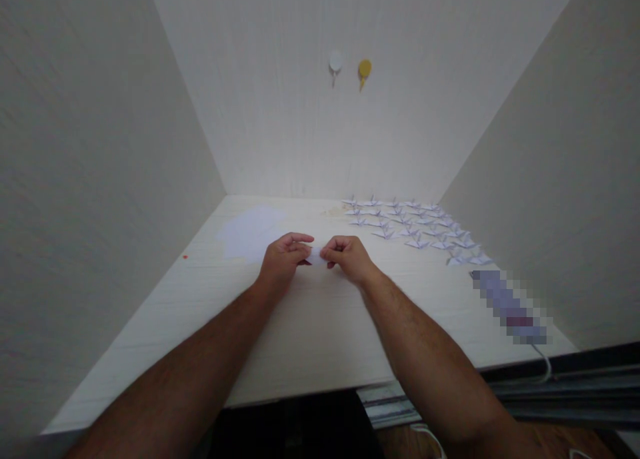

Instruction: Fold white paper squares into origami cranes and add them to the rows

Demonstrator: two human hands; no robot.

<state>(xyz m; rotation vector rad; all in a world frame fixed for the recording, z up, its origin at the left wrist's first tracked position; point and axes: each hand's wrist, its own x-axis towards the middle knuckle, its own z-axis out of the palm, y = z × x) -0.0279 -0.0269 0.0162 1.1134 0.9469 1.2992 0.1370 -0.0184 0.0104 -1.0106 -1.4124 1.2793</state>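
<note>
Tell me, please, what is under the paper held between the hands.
The white table shows around the paper, left hand and right hand. Anything directly beneath the paper is covered, so I cannot tell.

The work surface is a pale table [315, 352] with faint grain lines. Rear left: flat white paper sheets [255, 229], overlapping. Rear right: folded paper cranes [411, 232], arranged in several close, slanting rows. Right side, in front of the cranes: an elongated object [507, 306], obscured by pixelation, with a white cable [549, 367] extending past the front edge. Left edge: a small red item [185, 256]. Rear edge, beside the cranes: brownish marks [334, 212]
</note>
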